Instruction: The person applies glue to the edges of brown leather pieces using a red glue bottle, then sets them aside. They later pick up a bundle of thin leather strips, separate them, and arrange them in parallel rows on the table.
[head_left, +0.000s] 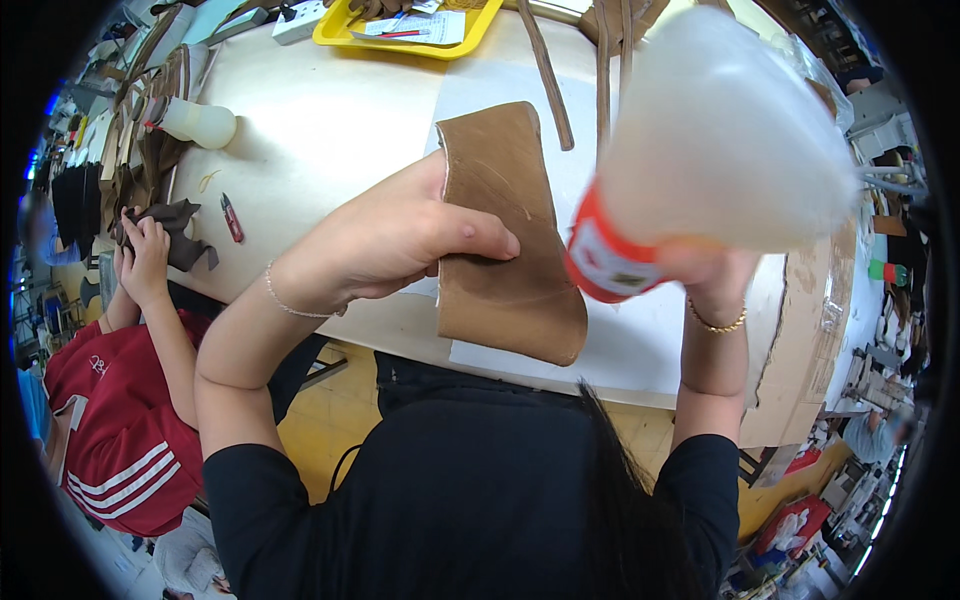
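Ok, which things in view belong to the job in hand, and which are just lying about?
In use: brown flat piece, in the left hand; red-banded bottle, in the right hand.

Apparently just lying about: yellow tray, red tool, pale bottle at left, brown strip.

White script (98, 365) was seen on a red shirt (130, 430); on a bottle's (725, 130) blurred red label (607, 250) nothing could be read

The sheet (505, 300) looks like matt, scuffed leather, the bottle (725, 135) smooth plastic.
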